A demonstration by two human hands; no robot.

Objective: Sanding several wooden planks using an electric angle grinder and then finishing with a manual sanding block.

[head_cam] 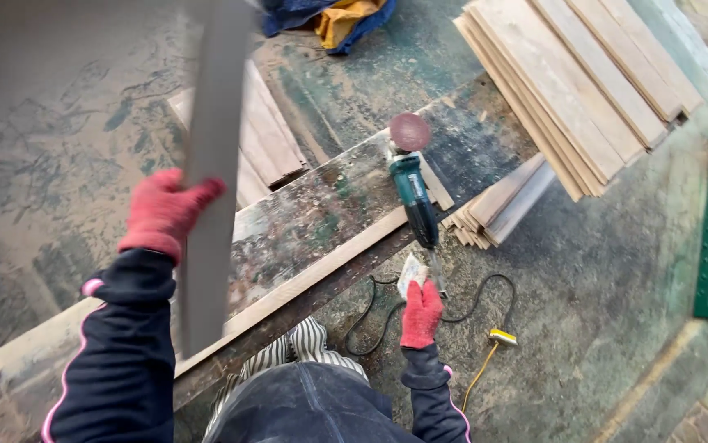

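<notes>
Nearest, the right hand, in a red glove, has its fingers clenched around a small pale sanding block, held low beside the edge of the table. Just above it the angle grinder lies on the worn plank top, its round reddish disc pointing away and its black cord looping down to a yellow plug on the floor. To the left, the left hand, also gloved in red, grips a long grey board that stands nearly upright over the table. Farther off, short planks lean under the table's end, and a large stack of boards lies beyond.
</notes>
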